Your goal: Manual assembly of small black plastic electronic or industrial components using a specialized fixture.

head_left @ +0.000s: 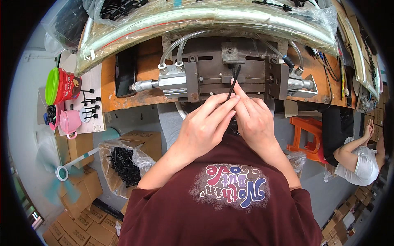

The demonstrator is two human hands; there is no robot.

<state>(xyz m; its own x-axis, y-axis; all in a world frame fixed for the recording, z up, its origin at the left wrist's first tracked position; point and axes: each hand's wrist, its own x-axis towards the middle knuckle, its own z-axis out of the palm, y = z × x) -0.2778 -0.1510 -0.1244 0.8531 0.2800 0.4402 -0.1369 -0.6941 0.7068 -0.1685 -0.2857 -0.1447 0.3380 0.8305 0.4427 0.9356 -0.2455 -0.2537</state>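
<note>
A thin black rod (234,81) slants upward between my hands, in front of a dark metal fixture (211,67). My left hand (205,124) pinches it near its lower part with the fingertips. From the other side my right hand (255,119) grips it too, its index finger stretched up along the rod. The rod's lower end is hidden behind my fingers. On the fixture, a small metal block (230,53) stands just beyond the rod's upper tip. Pneumatic cylinders flank it, one at left (172,83) and one at right (296,84), with clear hoses attached.
Left, a red bucket (69,85), a pink cup (69,121) and several black knobbed pieces (91,110) sit on a pale table. Below is an open carton of black parts (124,166), near a fan (61,173). Right: an orange stool (305,137) and another person (359,162).
</note>
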